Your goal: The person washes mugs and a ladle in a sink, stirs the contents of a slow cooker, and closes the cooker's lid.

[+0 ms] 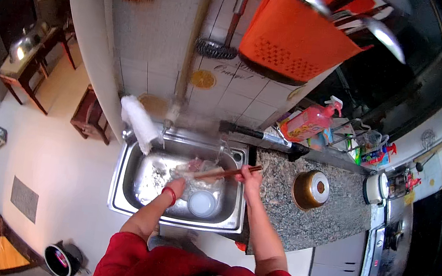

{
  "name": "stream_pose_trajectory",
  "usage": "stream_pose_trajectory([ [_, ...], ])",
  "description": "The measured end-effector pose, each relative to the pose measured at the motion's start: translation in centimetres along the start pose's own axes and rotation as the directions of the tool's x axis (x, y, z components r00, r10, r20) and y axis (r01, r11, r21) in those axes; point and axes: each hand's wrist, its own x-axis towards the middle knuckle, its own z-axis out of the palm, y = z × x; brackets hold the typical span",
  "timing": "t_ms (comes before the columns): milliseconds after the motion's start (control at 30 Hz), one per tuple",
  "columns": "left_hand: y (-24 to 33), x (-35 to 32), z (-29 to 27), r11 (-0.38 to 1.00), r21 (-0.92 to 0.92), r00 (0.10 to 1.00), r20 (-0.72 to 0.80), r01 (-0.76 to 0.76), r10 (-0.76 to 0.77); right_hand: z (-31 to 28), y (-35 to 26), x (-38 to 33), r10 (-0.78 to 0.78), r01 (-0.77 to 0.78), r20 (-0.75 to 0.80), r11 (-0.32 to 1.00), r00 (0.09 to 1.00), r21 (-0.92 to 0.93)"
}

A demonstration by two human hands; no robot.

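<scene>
Over the steel sink [122, 181], my right hand [251, 178] grips a bundle of brown chopsticks [230, 172] near their thick ends. They slant down to the left, and their paler ends reach the fingers of my left hand [176, 185], which wears a red bracelet and closes around them; those fingertips are blurred. Just below the chopsticks, a whitish round bowl [202, 203] rests in the basin. Something pinkish and glossy [194, 164] lies behind them, its kind unclear. The faucet [224, 145] stands at the back of the sink.
A white cloth [140, 122] hangs at the sink's back left corner. An upturned brown metal pot [311, 190] sits on the granite counter [277, 222] at right. An orange utensil holder [299, 37] hangs above; a pink pump bottle [311, 121] stands on the ledge.
</scene>
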Motion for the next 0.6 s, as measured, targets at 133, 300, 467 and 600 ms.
stream_pose_trajectory([
  [133,-2.2,-2.2,-1.0,0.99,-0.086,0.991,-0.085,-0.108,0.101,0.3,-3.2,-2.0,-0.154,0.2,0.162,0.925,0.975,-0.324],
  [300,-3.8,-5.4,-3.6,0.993,-0.009,0.991,-0.06,-0.121,0.12,-3.2,-11.0,-0.8,-0.3,0.333,0.146,0.864,0.943,-0.378],
  [467,-9.1,-5.8,-2.1,0.995,0.069,0.997,-0.021,-0.07,0.072,-12.7,-28.2,-2.2,-0.522,0.518,-0.125,0.853,0.844,-0.066],
  [600,-11.2,-6.6,-1.8,0.997,0.047,0.998,-0.006,-0.06,0.06,-20.0,-38.6,-4.3,-0.737,0.776,-0.25,0.616,0.629,0.136],
])
